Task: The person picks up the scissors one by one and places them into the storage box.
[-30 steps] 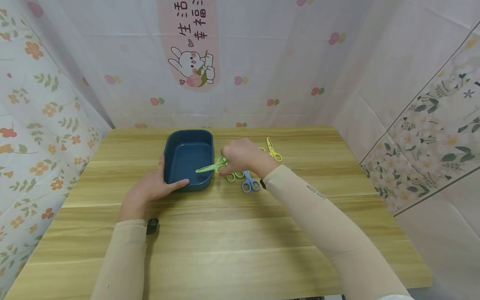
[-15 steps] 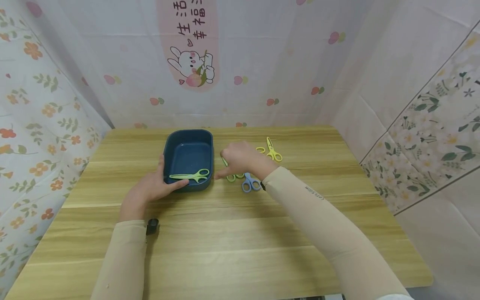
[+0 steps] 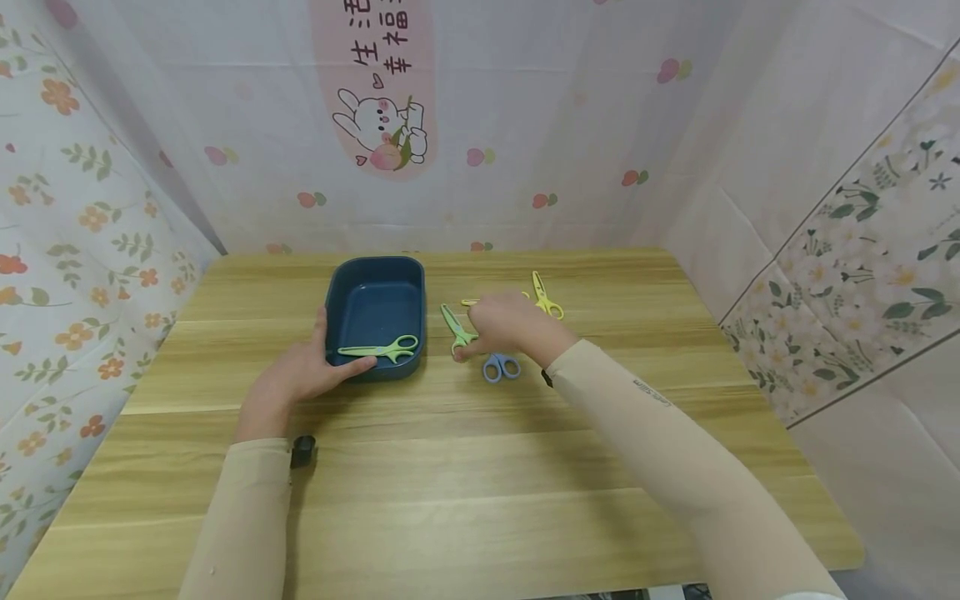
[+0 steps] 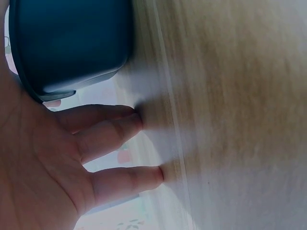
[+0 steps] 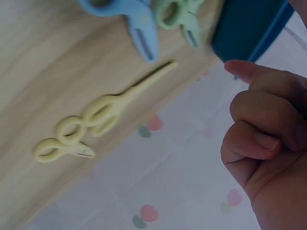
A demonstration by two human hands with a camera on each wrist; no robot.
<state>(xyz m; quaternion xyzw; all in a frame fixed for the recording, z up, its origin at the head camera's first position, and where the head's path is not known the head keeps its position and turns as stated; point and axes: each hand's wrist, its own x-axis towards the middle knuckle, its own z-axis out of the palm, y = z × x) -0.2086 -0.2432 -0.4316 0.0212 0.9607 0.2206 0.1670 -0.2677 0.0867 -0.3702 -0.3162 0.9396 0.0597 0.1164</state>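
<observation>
My left hand rests at the near left corner of a dark blue box, thumb across the near rim. The left wrist view shows straight fingers beside the box, tips on the table. Inside the box lies a pair of green scissors. My right hand hovers over the scissors to the box's right, holding nothing, several fingers bent. Around it lie more green scissors, blue scissors with blades hidden by the hand, yellow scissors partly covered in the head view, and other yellow scissors.
The wooden table ends at a patterned curtain behind the box and scissors. More floral cloth hangs on the left. A flower-patterned panel stands on the right.
My right hand has let go of green scissors, which now lie in the box. It has moved right, away from the box. My left hand stays at the box corner.
</observation>
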